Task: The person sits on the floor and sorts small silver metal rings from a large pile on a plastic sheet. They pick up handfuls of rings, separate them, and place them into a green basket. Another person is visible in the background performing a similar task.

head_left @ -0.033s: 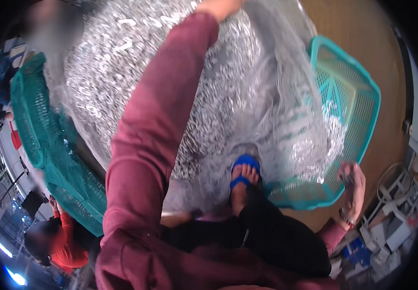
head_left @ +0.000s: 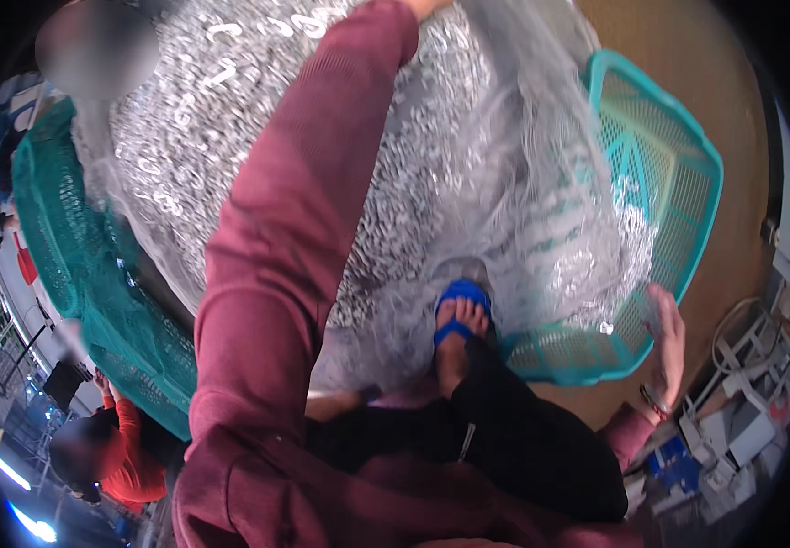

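A broad heap of small silvery metal-looking pieces (head_left: 203, 128) lies on a clear plastic sheet (head_left: 541, 201). Some larger pale curved pieces show near its far side. My left arm stretches over the heap, and only a sliver of my left hand (head_left: 429, 7) shows at the top edge, its fingers out of view. At the right, my right hand (head_left: 671, 340) is beside the near right rim of a teal plastic basket (head_left: 707, 215). Its fingers are extended, with nothing visible in them. Shiny pieces (head_left: 632, 247) lie in that basket, next to the sheet's edge.
Green mesh netting (head_left: 130, 320) runs along the left. My foot in a blue sandal (head_left: 465, 306) is at the sheet's near edge. Grey-white odds and ends (head_left: 742, 420) are piled at lower right. A person in orange (head_left: 130, 457) is at lower left.
My right hand's fingers, earlier curled and blurred around a greyish patch, are now stretched out. My left hand has slipped farther past the top edge. The view has shifted slightly.
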{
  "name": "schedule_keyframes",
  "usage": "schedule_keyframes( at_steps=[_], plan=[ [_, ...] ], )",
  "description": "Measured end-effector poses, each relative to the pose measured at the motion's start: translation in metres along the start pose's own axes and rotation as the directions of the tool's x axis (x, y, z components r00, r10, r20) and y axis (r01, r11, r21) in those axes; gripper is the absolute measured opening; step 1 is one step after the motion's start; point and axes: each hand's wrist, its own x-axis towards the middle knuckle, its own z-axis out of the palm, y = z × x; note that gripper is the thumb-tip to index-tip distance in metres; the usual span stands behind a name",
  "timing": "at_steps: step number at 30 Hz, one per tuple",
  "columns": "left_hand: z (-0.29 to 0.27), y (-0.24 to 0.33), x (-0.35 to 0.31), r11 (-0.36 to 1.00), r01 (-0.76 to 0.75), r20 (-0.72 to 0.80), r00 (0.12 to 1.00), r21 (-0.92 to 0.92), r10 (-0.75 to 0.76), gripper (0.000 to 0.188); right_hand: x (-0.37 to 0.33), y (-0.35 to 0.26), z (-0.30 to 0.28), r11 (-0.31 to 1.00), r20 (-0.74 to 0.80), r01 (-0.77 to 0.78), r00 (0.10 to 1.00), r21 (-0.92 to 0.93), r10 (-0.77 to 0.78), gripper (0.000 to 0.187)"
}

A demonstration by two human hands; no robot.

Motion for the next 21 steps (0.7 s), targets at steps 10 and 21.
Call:
schedule_keyframes(
  at_steps=[10,21],
  plan=[
    [0.07,0.001,-0.095,0.857,-0.274,-0.151,0.916,0.437,0.371,0.049,-0.058,-0.088,0.123,0.781,0.765,0.62,0.468,0.073,-0.443,0.026],
    [0.006,-0.084,-0.289,0.854,-0.461,0.344,0.863,0.24,0.369,0.041,-0.028,-0.041,0.216,-0.111,0.767,0.944,0.181,-0.311,-0.616,0.015]
  ],
)
